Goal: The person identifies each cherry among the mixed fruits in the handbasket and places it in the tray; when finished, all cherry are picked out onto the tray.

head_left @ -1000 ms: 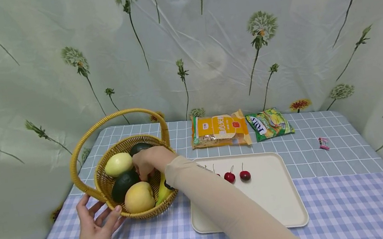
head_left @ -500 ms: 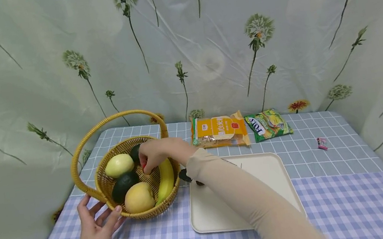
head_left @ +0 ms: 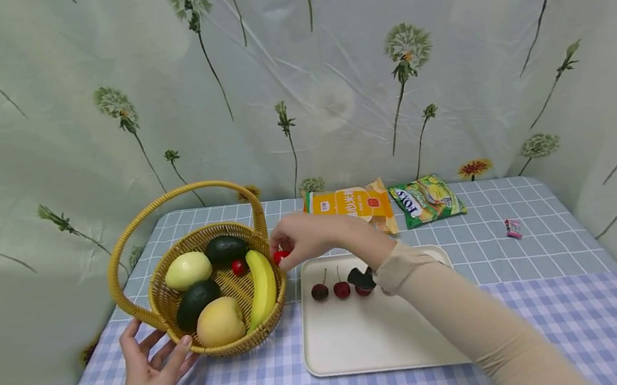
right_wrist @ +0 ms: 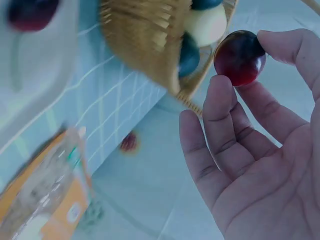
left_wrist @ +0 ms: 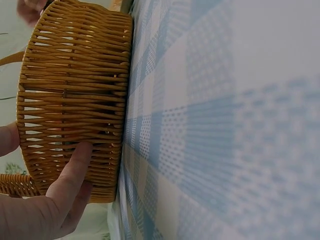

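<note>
In the head view my right hand (head_left: 305, 238) is just right of the wicker basket (head_left: 212, 351), level with its rim. It pinches a dark red cherry (right_wrist: 241, 57) between thumb and fingertips. My left hand (head_left: 151, 372) holds the basket's near left side, thumb at the rim and fingers against the outer wall. Inside lie a banana (head_left: 263, 289), a yellow peach-like fruit (head_left: 220, 322), a pale green-yellow fruit (head_left: 188, 271), two dark green avocado-like fruits (head_left: 226, 249) and a red cherry (head_left: 239, 266). Several cherries (head_left: 341, 289) stand on the cream tray (head_left: 375, 343), some perhaps hidden by the right arm.
Behind the tray lie an orange snack packet (head_left: 379, 199) and a green FOX'S bag (head_left: 428, 200). A small pink wrapped sweet (head_left: 513, 228) is farther right. The basket's tall handle (head_left: 169, 198) arches over it. A floral curtain (head_left: 329, 85) hangs behind the table.
My right hand has come up out of the basket and moved right, bringing a cherry with it. The banana and a cherry in the basket now show fully. My left hand stays at the basket.
</note>
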`<state>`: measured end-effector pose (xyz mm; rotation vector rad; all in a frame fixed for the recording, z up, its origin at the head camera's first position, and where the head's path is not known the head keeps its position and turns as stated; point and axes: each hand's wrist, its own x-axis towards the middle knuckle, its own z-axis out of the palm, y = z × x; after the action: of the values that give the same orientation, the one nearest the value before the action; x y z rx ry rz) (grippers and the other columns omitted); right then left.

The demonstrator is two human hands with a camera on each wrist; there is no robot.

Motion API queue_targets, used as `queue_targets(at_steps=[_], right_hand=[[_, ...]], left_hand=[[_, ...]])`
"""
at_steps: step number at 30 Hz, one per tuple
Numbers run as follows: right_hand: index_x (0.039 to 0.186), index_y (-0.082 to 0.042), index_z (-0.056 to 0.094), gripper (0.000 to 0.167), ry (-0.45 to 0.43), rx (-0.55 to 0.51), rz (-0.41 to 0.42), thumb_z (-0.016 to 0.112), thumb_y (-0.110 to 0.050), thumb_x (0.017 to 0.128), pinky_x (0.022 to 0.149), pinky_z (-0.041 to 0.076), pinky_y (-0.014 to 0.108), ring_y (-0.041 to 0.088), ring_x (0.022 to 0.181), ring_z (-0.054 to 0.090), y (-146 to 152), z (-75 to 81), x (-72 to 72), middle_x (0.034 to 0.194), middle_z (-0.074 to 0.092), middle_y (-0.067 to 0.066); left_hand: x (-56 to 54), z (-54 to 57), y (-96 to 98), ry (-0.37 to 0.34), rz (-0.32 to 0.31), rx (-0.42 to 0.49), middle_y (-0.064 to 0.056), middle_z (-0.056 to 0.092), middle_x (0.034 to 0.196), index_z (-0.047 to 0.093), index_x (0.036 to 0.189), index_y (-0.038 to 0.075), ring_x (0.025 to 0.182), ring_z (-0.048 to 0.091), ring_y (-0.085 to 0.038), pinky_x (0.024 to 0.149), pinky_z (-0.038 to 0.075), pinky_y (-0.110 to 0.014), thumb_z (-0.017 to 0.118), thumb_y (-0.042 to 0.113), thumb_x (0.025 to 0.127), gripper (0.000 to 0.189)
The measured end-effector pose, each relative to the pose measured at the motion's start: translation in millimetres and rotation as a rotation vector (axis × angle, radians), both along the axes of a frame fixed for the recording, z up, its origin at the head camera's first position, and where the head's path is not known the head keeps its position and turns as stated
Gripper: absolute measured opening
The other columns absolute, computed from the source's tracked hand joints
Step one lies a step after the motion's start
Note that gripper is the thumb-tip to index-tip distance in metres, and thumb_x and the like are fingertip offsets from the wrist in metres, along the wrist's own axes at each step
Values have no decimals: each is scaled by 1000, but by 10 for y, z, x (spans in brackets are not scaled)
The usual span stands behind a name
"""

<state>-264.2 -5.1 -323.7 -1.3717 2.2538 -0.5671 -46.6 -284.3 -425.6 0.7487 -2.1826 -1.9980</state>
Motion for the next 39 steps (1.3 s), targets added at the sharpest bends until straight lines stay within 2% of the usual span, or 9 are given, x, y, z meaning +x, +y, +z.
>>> queue_targets(at_steps=[8,12,20,28,35,39], right_hand=[[112,-11,74,18,-37,-48,-162,73,-14,95,70,48,24,14,80,55,750,-84,29,89,64,0],[114,-12,74,20,-51,-47,-243,73,-16,95,74,52,27,16,86,58,1070,-160,56,94,67,-1],[113,-13,76,20,-33,-32,-344,75,-20,95,74,54,27,15,84,59,1573,-360,119,92,69,-3],[113,-11,77,22,-43,-30,-426,79,-22,94,71,52,24,14,83,57,1918,-547,213,91,68,-3],[110,-10,75,21,-60,-53,-445,81,-16,91,70,51,21,14,81,56,2050,-672,259,86,65,-4],[107,-9,74,21,-77,-59,-459,84,-15,90,68,50,21,14,80,56,2090,-724,285,84,63,-3]], left_hand=[[10,-18,5,15,1,-3,-19,9,171,-6,159,39,152,30,-40,84,64,-22,69,13,106,95],[5,-17,7,13,-1,-8,-19,9,171,-7,160,38,152,30,-40,84,64,-22,68,14,107,96],[-11,4,3,-5,-4,-13,-21,6,174,-12,163,36,154,29,-40,84,64,-22,67,14,107,100],[-22,22,7,-21,16,-16,-21,7,174,-12,164,37,153,31,-40,84,66,-24,68,15,107,101],[-20,14,11,-5,19,-19,-18,10,172,-8,162,38,150,33,-37,83,65,-23,70,14,106,99],[-27,7,13,-5,17,-15,-20,9,173,-10,164,36,151,33,-38,83,65,-23,70,14,106,102]])
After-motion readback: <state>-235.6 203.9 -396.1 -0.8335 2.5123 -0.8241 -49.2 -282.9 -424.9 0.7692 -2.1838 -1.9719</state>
